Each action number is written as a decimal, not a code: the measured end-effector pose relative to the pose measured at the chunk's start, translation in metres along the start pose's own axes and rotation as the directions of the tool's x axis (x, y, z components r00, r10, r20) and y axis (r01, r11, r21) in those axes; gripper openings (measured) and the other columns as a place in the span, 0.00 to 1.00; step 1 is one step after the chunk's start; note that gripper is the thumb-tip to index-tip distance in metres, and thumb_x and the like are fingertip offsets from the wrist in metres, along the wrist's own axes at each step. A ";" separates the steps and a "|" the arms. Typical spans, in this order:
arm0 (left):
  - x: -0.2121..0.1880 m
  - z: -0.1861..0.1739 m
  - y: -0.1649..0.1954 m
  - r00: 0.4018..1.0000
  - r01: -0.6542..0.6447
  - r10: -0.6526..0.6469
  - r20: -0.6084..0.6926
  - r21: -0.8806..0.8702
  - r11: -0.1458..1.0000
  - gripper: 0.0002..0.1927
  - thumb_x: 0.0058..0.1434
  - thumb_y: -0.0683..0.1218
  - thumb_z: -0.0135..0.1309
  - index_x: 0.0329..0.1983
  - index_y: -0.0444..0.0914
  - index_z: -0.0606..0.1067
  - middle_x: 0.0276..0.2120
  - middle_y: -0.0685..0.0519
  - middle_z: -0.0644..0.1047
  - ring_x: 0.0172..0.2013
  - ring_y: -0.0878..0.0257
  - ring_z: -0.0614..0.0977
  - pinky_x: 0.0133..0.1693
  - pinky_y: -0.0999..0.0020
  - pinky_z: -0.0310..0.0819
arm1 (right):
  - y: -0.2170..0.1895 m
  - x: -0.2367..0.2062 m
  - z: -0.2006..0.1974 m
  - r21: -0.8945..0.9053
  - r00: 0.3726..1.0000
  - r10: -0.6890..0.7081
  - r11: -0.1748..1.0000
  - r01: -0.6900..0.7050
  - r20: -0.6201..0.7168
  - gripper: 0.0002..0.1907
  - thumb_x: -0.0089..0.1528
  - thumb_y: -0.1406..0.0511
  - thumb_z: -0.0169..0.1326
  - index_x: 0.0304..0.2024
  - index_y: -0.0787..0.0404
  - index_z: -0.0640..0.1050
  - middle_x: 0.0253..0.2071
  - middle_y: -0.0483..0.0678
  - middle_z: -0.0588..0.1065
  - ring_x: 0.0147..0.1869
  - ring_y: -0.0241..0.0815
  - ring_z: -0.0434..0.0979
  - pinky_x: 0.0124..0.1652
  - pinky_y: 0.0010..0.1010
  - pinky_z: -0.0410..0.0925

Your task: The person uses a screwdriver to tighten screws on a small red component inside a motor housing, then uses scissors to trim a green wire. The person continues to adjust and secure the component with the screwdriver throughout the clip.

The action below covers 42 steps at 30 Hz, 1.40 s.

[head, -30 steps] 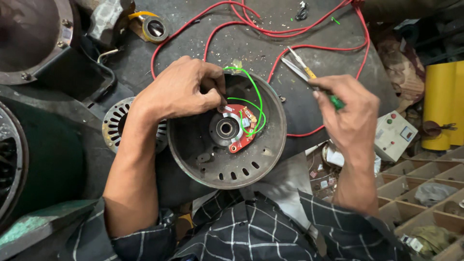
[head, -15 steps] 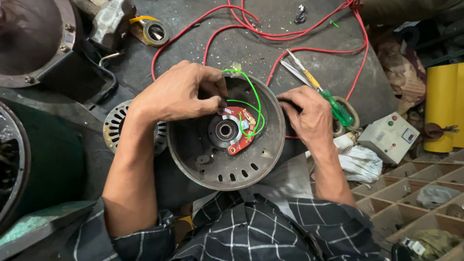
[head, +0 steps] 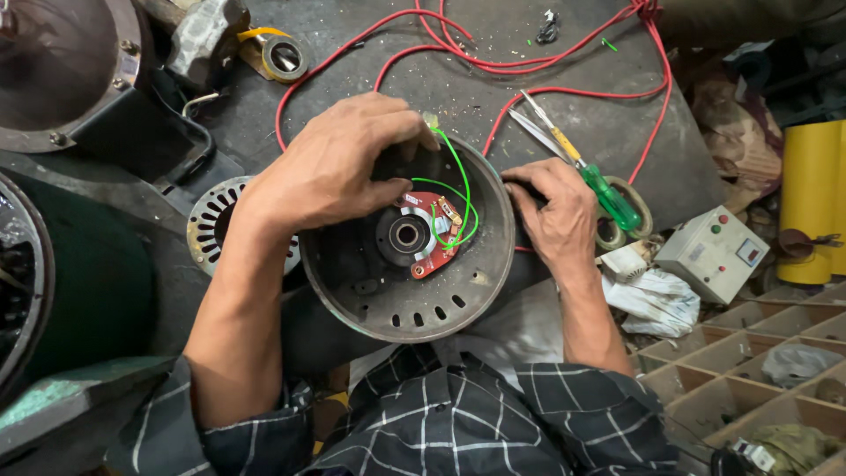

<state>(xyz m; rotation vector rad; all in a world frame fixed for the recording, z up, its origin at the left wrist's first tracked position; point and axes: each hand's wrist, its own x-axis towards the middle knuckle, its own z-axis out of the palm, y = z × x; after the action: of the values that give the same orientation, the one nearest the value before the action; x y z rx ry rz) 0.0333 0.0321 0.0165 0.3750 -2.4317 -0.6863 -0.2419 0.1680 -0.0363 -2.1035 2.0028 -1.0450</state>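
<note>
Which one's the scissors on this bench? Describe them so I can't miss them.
Start at the round grey metal housing in the middle. Just beyond the right hand resting on its rim lie the scissors, blades pointing up-left among red wire. Their green and yellow handle sets them apart from the tape rolls beneath.

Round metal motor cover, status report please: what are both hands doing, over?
Left hand on motor cover rim, fingertips at green wires. Right hand steadies right rim, empty. Scissors lie beside it.

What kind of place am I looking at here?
Probably a small motor or fan repair workshop: an opened round metal housing with a red circuit board under both hands, scissors and red wire on a grimy bench.
</note>
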 end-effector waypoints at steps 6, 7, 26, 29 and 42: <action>0.001 0.009 0.004 0.999 0.043 -0.044 0.004 0.128 0.991 0.31 0.44 0.42 0.67 0.55 0.37 0.74 0.45 0.46 0.73 0.49 0.45 0.77 0.54 0.50 0.67 | 0.001 -0.001 0.000 -0.009 1.000 -0.013 1.000 0.013 0.001 0.08 0.62 0.70 0.63 0.44 0.61 0.83 0.42 0.52 0.79 0.46 0.51 0.81 0.45 0.37 0.72; 0.001 0.011 0.005 0.999 0.044 -0.043 -0.009 0.161 0.986 0.34 0.43 0.43 0.67 0.57 0.37 0.74 0.47 0.44 0.72 0.50 0.44 0.77 0.52 0.53 0.70 | 0.001 -0.001 0.000 -0.009 1.000 -0.013 1.000 0.013 0.003 0.08 0.62 0.70 0.63 0.44 0.61 0.83 0.42 0.52 0.79 0.46 0.52 0.81 0.45 0.37 0.72; -0.003 0.007 0.002 0.949 0.265 -0.292 0.120 0.198 0.944 0.44 0.44 0.52 0.71 0.66 0.41 0.69 0.51 0.47 0.77 0.47 0.41 0.79 0.43 0.47 0.73 | -0.010 -0.004 -0.005 0.121 0.995 0.055 0.992 -0.045 -0.082 0.09 0.63 0.74 0.62 0.46 0.64 0.82 0.44 0.53 0.79 0.45 0.46 0.81 0.45 0.32 0.72; -0.004 0.009 -0.002 0.962 0.236 -0.253 0.098 0.159 0.959 0.43 0.44 0.52 0.71 0.65 0.39 0.71 0.49 0.45 0.77 0.47 0.41 0.80 0.43 0.48 0.73 | -0.022 -0.007 -0.011 0.264 0.986 0.147 0.957 -0.120 -0.083 0.08 0.64 0.76 0.62 0.46 0.64 0.82 0.44 0.51 0.79 0.45 0.40 0.80 0.44 0.27 0.72; -0.004 0.009 -0.004 0.965 0.233 -0.247 0.084 0.149 0.961 0.40 0.44 0.49 0.71 0.62 0.38 0.73 0.47 0.46 0.78 0.45 0.41 0.80 0.41 0.48 0.73 | -0.080 -0.009 -0.040 0.124 0.994 0.039 0.991 -0.051 0.098 0.13 0.60 0.78 0.59 0.45 0.62 0.84 0.46 0.49 0.80 0.41 0.37 0.82 0.37 0.23 0.72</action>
<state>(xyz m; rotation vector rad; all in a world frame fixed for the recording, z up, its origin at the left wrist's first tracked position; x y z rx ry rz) 0.0314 0.0340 0.0057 0.7169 -2.5635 -0.6541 -0.1923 0.2052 0.0289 -1.9953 1.8794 -1.0146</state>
